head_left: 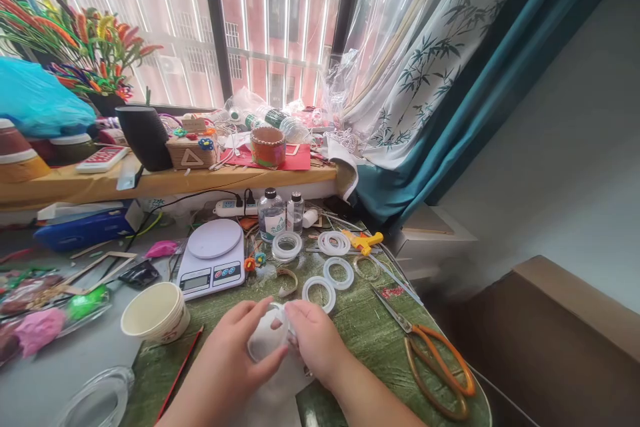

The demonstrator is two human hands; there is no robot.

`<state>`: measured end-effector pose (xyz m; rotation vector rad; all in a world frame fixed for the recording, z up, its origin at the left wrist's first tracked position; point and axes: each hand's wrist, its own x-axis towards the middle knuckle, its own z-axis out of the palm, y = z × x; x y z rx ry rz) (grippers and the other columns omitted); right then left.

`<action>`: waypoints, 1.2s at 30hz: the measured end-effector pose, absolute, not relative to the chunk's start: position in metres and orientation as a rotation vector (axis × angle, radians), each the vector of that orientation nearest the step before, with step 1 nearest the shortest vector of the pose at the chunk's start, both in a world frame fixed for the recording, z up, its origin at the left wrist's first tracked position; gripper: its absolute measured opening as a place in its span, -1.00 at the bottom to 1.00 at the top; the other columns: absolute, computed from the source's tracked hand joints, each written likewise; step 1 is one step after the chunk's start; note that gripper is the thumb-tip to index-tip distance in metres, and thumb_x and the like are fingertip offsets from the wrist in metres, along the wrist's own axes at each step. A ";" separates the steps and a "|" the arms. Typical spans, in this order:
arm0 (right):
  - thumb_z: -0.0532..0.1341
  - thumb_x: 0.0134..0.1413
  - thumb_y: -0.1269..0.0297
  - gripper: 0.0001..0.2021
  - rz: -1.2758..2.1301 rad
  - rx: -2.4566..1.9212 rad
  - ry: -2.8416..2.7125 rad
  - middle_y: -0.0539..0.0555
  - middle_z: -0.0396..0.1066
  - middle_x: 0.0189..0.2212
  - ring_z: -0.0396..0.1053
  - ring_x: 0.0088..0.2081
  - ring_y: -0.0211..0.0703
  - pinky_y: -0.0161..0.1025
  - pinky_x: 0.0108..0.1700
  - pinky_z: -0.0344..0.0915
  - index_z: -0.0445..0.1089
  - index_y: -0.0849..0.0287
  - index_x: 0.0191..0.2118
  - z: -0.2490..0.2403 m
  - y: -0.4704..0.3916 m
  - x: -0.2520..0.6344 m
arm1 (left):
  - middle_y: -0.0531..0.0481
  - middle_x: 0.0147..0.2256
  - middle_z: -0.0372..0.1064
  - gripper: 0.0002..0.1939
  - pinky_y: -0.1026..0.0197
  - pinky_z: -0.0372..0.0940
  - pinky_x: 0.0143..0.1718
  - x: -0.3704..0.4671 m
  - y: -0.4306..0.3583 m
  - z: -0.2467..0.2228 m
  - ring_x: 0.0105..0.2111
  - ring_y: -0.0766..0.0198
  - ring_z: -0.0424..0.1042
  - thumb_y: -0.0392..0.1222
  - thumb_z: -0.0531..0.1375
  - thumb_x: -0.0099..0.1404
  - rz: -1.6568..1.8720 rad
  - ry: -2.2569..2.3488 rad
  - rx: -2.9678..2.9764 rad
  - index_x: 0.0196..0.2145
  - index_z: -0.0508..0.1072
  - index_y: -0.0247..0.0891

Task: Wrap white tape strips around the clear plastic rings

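**Both hands on the clear ring, front and right of the scale!**

And here I am, with the white kitchen scale (213, 263) as my marker, and the action is on its near side, off to the right. That's where the clear ring (263, 348) sits, tilted, between my two hands. My left hand (233, 350) is about half open, fingers and thumb curved in a wide C around the ring's left side, fingertips up at the top and thumb down low. My right hand (317, 340) is much more closed, thumb and fingers bunched at the ring's right edge; some of those fingers are hidden, so I can't tell exactly how they grip. A white sheet (277, 397) lies under my hands, nearer me than the scale.

Around we go! Right of the scale, more pale rings (307, 290) lie flat, with a yellow tool (364, 241) beyond them. Well to the scale's right and nearer me, orange-handled scissors (411, 328) lie spread. Just in front of the scale, to its left, paper cups (157, 312) stand stacked, and a red pencil (181, 372) points towards it.
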<state>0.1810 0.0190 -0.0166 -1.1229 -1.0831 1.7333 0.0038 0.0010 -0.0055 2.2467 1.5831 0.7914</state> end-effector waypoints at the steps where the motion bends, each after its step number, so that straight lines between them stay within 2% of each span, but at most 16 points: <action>1: 0.19 0.16 -0.22 -0.49 1.736 -1.144 -1.051 -0.16 0.06 -0.70 -0.08 -0.64 -0.34 -0.32 -0.58 -0.13 0.45 0.22 -0.38 -0.016 0.019 0.181 | -0.19 -0.06 0.56 -0.39 0.03 0.54 -0.08 0.005 0.001 -0.006 -0.10 -0.07 0.60 0.03 0.40 0.11 0.799 1.568 2.259 0.12 0.55 -0.15; 6: 0.22 0.12 -0.21 -0.51 1.790 -1.135 -0.976 -0.17 0.06 -0.70 -0.11 -0.67 -0.36 -0.33 -0.60 -0.17 0.44 0.21 -0.39 -0.016 0.018 0.179 | -0.17 -0.11 0.57 -0.50 0.07 0.55 -0.14 0.007 -0.001 -0.001 -0.16 -0.03 0.62 0.04 0.36 0.18 0.819 1.611 2.239 0.05 0.59 -0.16; 16: 0.22 0.10 -0.26 -0.48 1.764 -1.112 -0.950 -0.15 0.08 -0.70 -0.10 -0.67 -0.35 -0.32 -0.60 -0.19 0.41 0.19 -0.42 -0.016 0.019 0.178 | -0.19 -0.11 0.57 -0.45 0.07 0.52 -0.10 0.008 -0.001 -0.002 -0.12 -0.05 0.59 0.05 0.37 0.16 0.815 1.537 2.208 0.09 0.58 -0.12; 19: 0.22 0.11 -0.25 -0.48 1.740 -1.105 -1.011 -0.14 0.09 -0.69 -0.08 -0.64 -0.35 -0.31 -0.57 -0.15 0.44 0.21 -0.42 -0.015 0.019 0.178 | -0.19 -0.11 0.57 -0.47 0.03 0.53 -0.10 0.008 0.000 -0.002 -0.14 -0.06 0.60 0.09 0.34 0.19 0.811 1.585 2.163 0.09 0.59 -0.13; 24: 0.18 0.18 -0.20 -0.50 1.762 -1.123 -1.047 -0.15 0.08 -0.71 -0.08 -0.66 -0.34 -0.31 -0.59 -0.17 0.46 0.22 -0.39 -0.018 0.018 0.179 | -0.18 -0.09 0.57 -0.46 0.03 0.50 -0.10 0.006 0.002 0.001 -0.13 -0.07 0.59 0.08 0.37 0.14 0.810 1.571 2.083 0.07 0.60 -0.11; 28: 0.22 0.15 -0.16 -0.55 1.726 -1.118 -1.027 -0.17 0.06 -0.72 -0.11 -0.68 -0.37 -0.33 -0.63 -0.19 0.41 0.20 -0.42 -0.019 0.025 0.185 | -0.18 -0.07 0.55 -0.40 0.00 0.47 -0.12 -0.001 0.005 0.004 -0.19 -0.03 0.55 0.16 0.37 0.12 0.777 1.596 1.774 0.08 0.60 -0.13; 31: 0.23 0.11 -0.16 -0.56 1.619 -1.088 -0.786 -0.20 0.05 -0.69 -0.17 -0.69 -0.40 -0.35 -0.64 -0.23 0.42 0.21 -0.32 -0.016 0.033 0.192 | -0.19 -0.12 0.55 -0.35 0.03 0.44 -0.13 -0.004 0.007 0.006 -0.25 0.05 0.52 0.26 0.28 0.19 0.913 1.448 1.257 0.09 0.58 -0.23; 34: 0.29 0.06 -0.11 -0.59 1.521 -1.063 -0.699 -0.17 0.16 -0.60 -0.01 -0.65 -0.40 -0.39 -0.62 -0.10 0.42 0.20 -0.25 -0.011 0.036 0.194 | -0.20 -0.17 0.53 -0.31 0.12 0.43 -0.24 -0.003 0.007 0.013 -0.34 0.17 0.50 0.30 0.09 0.34 1.054 1.119 0.710 0.18 0.48 -0.26; 36: 0.32 0.04 -0.10 -0.59 1.487 -1.084 -0.720 -0.13 0.23 -0.56 0.13 -0.61 -0.37 -0.39 -0.59 0.03 0.42 0.19 -0.25 -0.009 0.035 0.193 | -0.11 -0.27 0.50 -0.36 0.21 0.39 -0.36 -0.001 0.006 0.020 -0.45 0.27 0.43 0.26 0.07 0.38 1.060 0.970 0.524 0.21 0.43 -0.21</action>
